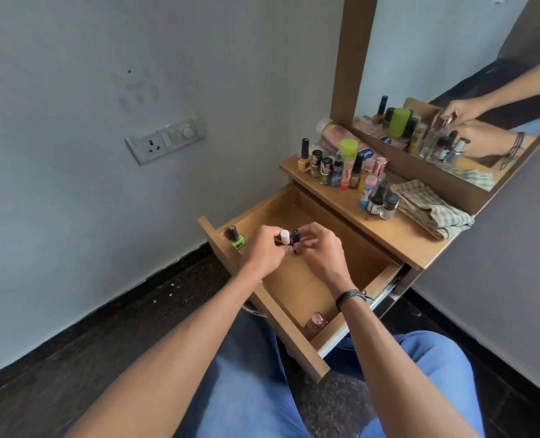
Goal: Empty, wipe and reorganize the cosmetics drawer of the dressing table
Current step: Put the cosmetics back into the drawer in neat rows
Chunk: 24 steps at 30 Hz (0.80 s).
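Blue-jeaned knees (420, 374) sat under the open wooden drawer (294, 336). Over its middle the hands met: left hand (264, 252) pinched a pale-capped small bottle (284, 237), right hand (320, 251) a black-capped small bottle (294, 237), both upright. The green nail-polish bottle (236, 240) in its left corner stood nearer the left hand.

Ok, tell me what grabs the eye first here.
Two hands meet over the open drawer: the left hand pinches a pale-capped bottle, the right hand a dark-capped bottle. A green bottle stands in the drawer corner beside them; cosmetics crowd the tabletop by a checked cloth.
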Each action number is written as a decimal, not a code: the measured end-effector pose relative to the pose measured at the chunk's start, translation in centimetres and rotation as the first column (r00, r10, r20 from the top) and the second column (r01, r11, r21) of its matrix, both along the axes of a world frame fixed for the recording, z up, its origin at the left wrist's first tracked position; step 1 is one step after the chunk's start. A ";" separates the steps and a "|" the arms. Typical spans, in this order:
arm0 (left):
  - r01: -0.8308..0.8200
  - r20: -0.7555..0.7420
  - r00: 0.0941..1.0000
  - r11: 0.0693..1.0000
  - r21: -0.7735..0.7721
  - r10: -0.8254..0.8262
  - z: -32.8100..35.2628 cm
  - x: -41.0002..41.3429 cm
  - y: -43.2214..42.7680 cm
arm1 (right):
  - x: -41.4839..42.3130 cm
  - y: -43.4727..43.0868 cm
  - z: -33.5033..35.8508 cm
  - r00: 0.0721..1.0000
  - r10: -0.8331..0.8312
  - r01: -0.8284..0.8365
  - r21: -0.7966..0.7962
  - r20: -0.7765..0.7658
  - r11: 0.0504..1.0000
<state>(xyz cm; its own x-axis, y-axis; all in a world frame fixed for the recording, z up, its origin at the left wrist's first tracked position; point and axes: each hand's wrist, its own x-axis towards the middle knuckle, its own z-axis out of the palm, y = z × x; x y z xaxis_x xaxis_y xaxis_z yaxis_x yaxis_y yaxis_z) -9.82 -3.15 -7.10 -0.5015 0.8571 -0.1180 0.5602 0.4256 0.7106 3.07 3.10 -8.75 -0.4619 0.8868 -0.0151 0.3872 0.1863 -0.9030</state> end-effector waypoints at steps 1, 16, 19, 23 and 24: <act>0.006 -0.037 0.999 1.000 -0.027 -0.007 -0.1 -0.6 0.5 | -0.4 0.2 -0.5 1.000 0.011 -0.011 -0.024 0.005 1.000; -0.014 -0.424 0.902 0.973 -0.230 -0.087 -2.6 -7.1 4.4 | -3.4 3.5 -4.7 0.969 0.199 -0.194 -0.048 0.144 0.980; -0.034 -0.500 0.861 0.972 -0.232 -0.089 -2.6 -7.0 4.3 | -3.4 3.4 -5.0 0.960 0.211 -0.216 0.010 0.184 0.976; -0.009 -0.595 0.793 0.975 -0.222 -0.128 -2.3 -6.9 3.8 | -3.1 3.4 -5.0 0.946 0.205 -0.229 0.071 0.253 0.971; 0.005 -0.606 0.783 0.976 -0.219 -0.140 -2.2 -7.0 3.8 | -3.0 3.5 -5.0 0.944 0.202 -0.229 0.079 0.260 0.970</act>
